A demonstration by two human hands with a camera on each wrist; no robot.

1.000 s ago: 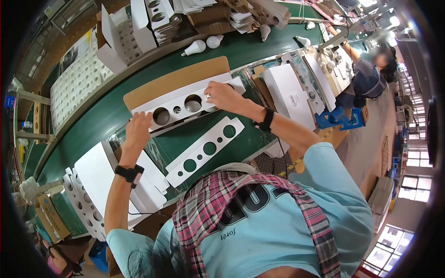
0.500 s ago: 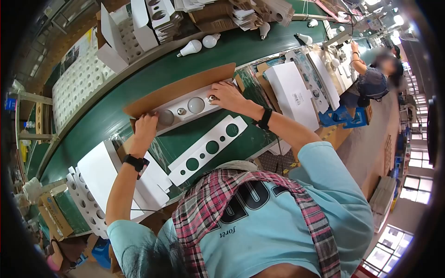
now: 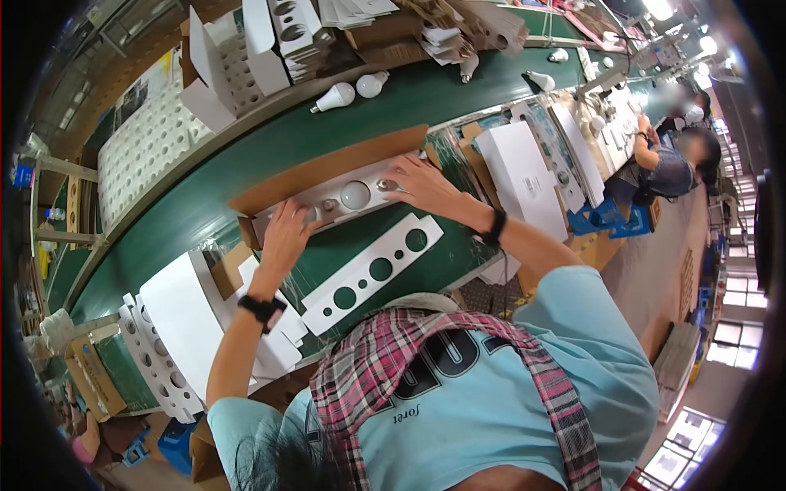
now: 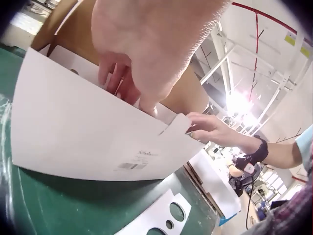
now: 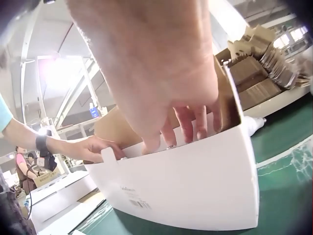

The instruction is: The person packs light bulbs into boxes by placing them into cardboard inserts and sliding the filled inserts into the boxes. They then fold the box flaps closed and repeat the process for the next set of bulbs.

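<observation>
In the head view a long white box lies with its brown inner flap raised. Inside is a white insert with round bulbs in its holes. My left hand reaches over the near wall towards the left end, fingers down inside. My right hand does the same near the right end, its fingers spread by a small metal bulb end. Both wrist views show the fingers of my left hand and right hand dipping behind the box wall; the fingertips are partly hidden.
A white strip with holes lies in front of the box. White cartons stand left and right. Loose bulbs lie behind on the green table. Another person sits at the far right.
The insert has gone down from above the box's rim to inside it. My left hand has shifted right from the box's left end; my right hand's fingers have spread.
</observation>
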